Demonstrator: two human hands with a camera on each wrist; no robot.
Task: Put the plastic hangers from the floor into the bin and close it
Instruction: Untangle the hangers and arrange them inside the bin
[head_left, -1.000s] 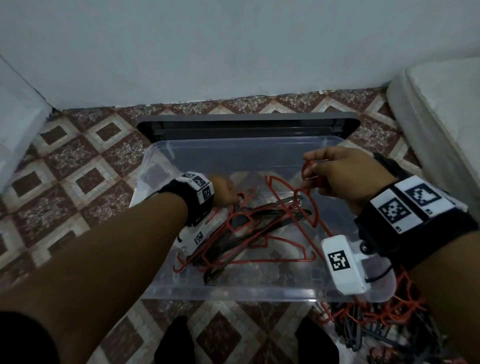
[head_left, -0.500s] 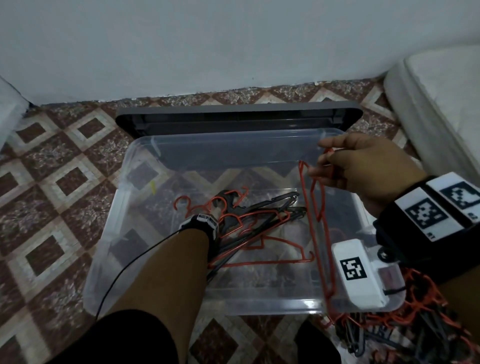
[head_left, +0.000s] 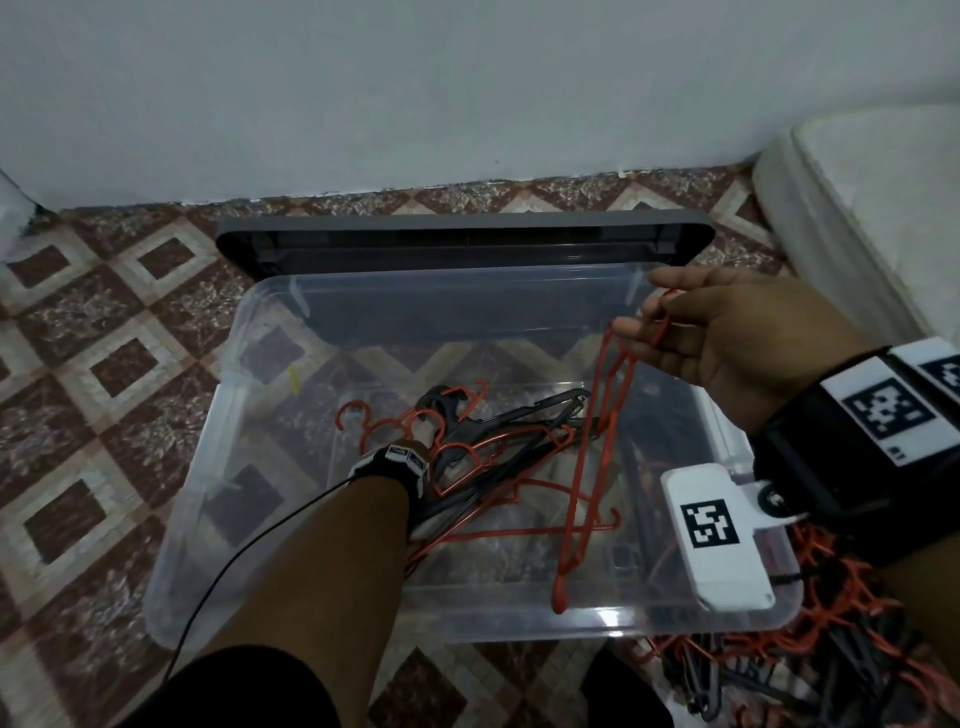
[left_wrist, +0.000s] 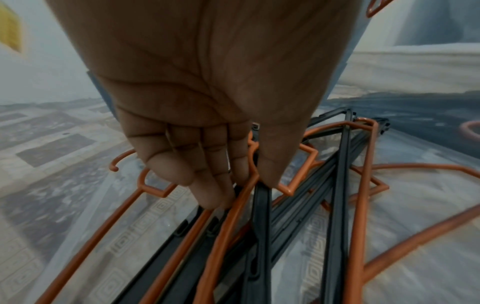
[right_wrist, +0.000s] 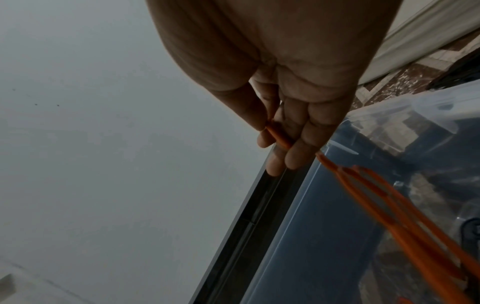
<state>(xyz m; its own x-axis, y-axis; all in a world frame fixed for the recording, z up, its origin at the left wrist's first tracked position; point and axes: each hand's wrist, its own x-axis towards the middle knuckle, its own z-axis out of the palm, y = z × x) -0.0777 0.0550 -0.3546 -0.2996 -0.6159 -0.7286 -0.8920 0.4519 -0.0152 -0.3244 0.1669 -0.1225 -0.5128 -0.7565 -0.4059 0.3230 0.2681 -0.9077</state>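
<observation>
A clear plastic bin (head_left: 228, 384) stands open on the tiled floor, its grey lid (head_left: 462, 239) lying just behind it. Several red and black hangers (head_left: 498, 447) lie on its bottom. My left hand (left_wrist: 246, 185) reaches down into the bin, thumb and fingertips pinching the necks of those hangers (left_wrist: 259, 246). In the head view the wristband hides most of that hand. My right hand (head_left: 654, 322) is above the bin's far right corner and pinches the hook of one red hanger (head_left: 587, 467), which dangles down into the bin. The right wrist view shows my right hand (right_wrist: 275, 139) with thumb and fingers on the red hanger (right_wrist: 389, 201).
A tangled pile of red and black hangers (head_left: 831, 623) lies on the floor by the bin's near right corner. A white mattress (head_left: 883, 208) borders the right side. The pale wall (head_left: 467, 104) runs behind the lid. A black cable (head_left: 234, 561) hangs from my left arm.
My left hand has gone down to the bin's bottom with its bundle of hangers. My right hand has drawn the red hanger up and to the right, so it hangs upright.
</observation>
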